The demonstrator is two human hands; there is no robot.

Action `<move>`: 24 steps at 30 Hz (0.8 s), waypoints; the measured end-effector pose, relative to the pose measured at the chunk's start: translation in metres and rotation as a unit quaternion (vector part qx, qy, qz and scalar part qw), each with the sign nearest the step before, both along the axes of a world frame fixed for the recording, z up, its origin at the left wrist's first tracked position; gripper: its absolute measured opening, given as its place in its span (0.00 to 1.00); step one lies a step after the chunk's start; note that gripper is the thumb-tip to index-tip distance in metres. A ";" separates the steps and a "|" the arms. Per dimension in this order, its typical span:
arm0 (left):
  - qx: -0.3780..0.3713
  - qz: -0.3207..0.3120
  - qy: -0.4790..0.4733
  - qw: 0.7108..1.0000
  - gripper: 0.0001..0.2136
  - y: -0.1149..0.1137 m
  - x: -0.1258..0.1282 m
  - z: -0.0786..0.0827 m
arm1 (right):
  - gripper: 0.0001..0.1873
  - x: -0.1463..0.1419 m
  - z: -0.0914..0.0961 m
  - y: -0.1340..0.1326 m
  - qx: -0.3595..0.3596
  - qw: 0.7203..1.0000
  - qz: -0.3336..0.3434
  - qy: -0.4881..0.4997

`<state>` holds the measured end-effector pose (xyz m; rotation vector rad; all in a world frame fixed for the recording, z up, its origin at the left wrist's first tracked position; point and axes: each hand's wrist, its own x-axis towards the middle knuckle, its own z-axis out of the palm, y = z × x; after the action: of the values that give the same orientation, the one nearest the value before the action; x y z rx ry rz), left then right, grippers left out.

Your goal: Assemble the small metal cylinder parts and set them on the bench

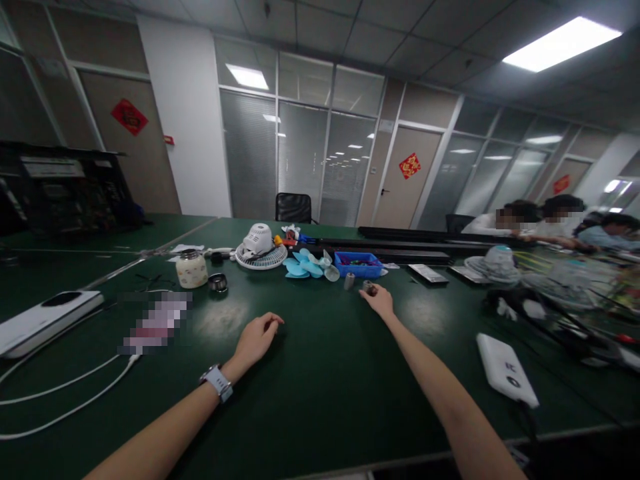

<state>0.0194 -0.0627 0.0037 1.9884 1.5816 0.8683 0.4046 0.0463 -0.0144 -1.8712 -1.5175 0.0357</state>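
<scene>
My right hand [381,301] reaches far out over the table, thumb and fingers closed around a small grey metallic cylinder [368,286]. Just left of it, a similar grey cylinder [349,281] stands upright on the table. Behind them is a blue tray [361,272] with small colourful parts inside. Light blue fan blades [305,265] lie to the tray's left. My left hand [256,337], with a watch on its wrist, hovers or rests low over the green tabletop. Its fingers are loosely bent and somewhat apart, holding nothing.
A white fan housing [259,248], a patterned jar [191,270] and a dark round lid [218,283] stand left of centre. A phone [159,323] with cables lies left; a white power bank [507,369] lies right. Fan guards [570,283] and people [530,220] are farther right.
</scene>
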 end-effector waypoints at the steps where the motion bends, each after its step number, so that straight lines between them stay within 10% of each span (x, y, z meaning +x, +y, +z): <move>1: -0.001 -0.001 0.002 1.000 0.17 0.000 0.000 0.000 | 0.22 -0.003 0.000 -0.006 0.005 1.000 0.011 0.006; 14: 0.148 -0.068 -0.061 0.985 0.19 -0.027 0.020 0.010 | 0.23 -0.143 0.023 -0.128 -0.009 0.923 0.384 -0.006; 24: 0.147 -0.132 -0.069 0.978 0.18 -0.025 0.022 0.014 | 0.22 -0.176 0.011 -0.132 0.023 0.917 0.397 -0.028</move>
<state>0.0413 -0.0879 0.0174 2.2200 1.1315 1.1547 0.2286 -0.0856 -0.0037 -1.1128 -2.1976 0.3180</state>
